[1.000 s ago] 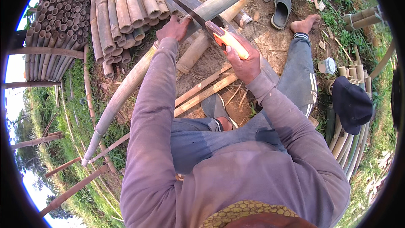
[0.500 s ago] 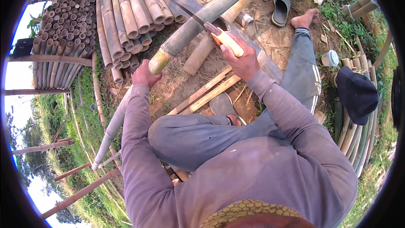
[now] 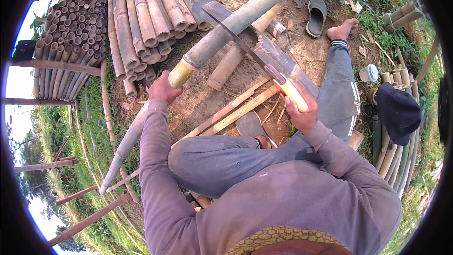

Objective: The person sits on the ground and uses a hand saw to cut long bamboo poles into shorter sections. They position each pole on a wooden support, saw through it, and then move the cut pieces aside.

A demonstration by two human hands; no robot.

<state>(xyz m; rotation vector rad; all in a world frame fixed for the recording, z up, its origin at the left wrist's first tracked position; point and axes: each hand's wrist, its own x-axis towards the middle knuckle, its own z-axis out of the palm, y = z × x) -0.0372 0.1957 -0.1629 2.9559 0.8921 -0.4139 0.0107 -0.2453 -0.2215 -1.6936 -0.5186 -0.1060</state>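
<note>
My right hand (image 3: 303, 109) is closed round the orange-and-brown handle of a handsaw (image 3: 250, 49). Its dark blade lies slantwise across a thick greenish-grey bamboo pole (image 3: 264, 2). Close to a yellowish stretch by a joint of the pole, my left hand (image 3: 163, 89) grips the pole, fingers wrapped round it. Beyond that hand a paler bamboo length (image 3: 125, 146) slopes down to the left; I cannot tell whether it is the same pole. Under the thick pole lies a dark weathered plank (image 3: 295, 68), with a shorter bamboo piece (image 3: 226, 68) beside it.
Stacked bamboo poles (image 3: 153, 12) lie at the upper left, beside a rack of upright-ended tubes (image 3: 75, 19). Split strips (image 3: 245, 106) rest near my bent leg. A slipper (image 3: 315, 17), a white tub (image 3: 369, 72) and a dark hat (image 3: 398, 113) on bamboo are to the right.
My right hand has drawn the saw back toward me and to the right, so more blade shows on the near side of the pole. My left hand keeps its grip.
</note>
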